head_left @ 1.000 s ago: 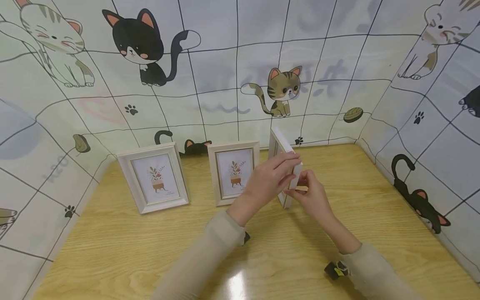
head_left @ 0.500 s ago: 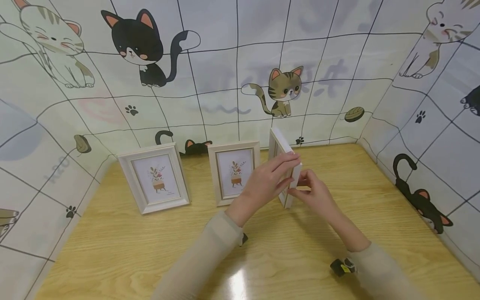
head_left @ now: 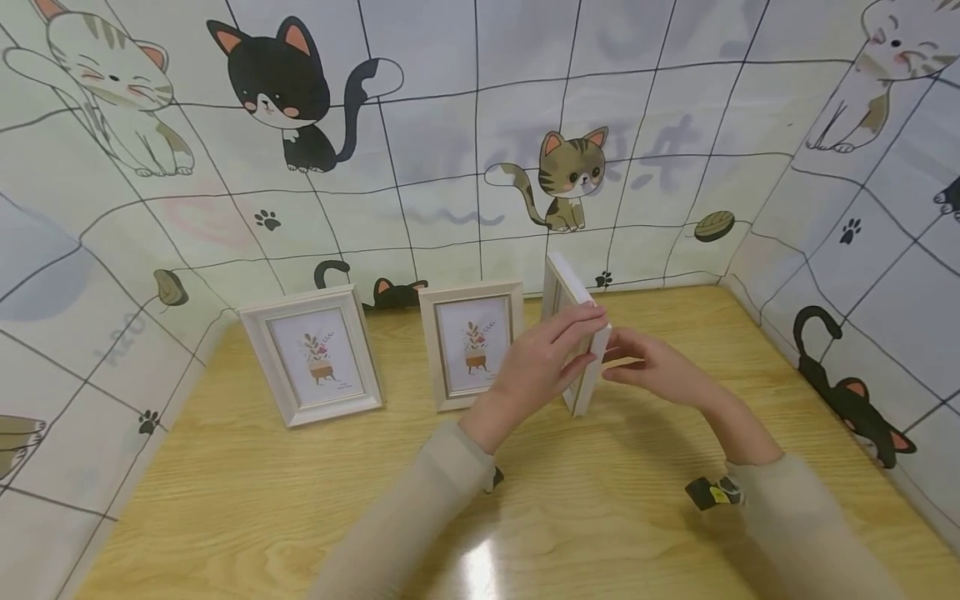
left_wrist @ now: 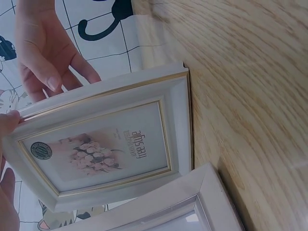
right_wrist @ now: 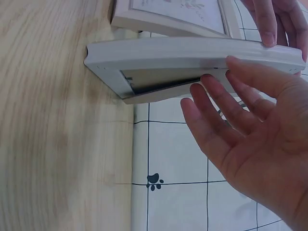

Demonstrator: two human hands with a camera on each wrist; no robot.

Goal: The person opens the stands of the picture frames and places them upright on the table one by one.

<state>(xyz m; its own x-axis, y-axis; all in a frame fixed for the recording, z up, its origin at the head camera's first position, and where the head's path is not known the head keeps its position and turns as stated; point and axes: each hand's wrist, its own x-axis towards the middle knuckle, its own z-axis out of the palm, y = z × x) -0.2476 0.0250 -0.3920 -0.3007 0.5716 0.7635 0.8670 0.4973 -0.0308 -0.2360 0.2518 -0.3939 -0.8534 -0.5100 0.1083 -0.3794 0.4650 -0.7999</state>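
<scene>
A white picture frame (head_left: 596, 367) with gold trim stands upright on the table, turned nearly edge-on in the head view. My left hand (head_left: 536, 358) grips its near side edge toward the top. Behind the frame is my right hand (head_left: 656, 367), its fingers loosely extended and fingertips close to the frame's back; contact cannot be told. In the left wrist view the frame's front holds a floral print (left_wrist: 94, 156). In the right wrist view, part of the backing (right_wrist: 159, 79) shows in the frame's recess beyond my right hand (right_wrist: 264, 139).
A beige picture frame (head_left: 429, 358) stands just left of the held one, and a white picture frame (head_left: 330, 413) stands farther left. Both carry potted-plant prints. A wall covering with cartoon cats (head_left: 285, 92) encloses the wooden table (head_left: 300, 500) at the back and sides.
My right hand has loosened its pinch on the frame's edge and drawn back to the right. My left hand keeps its grip, and the frame stands nearly as before.
</scene>
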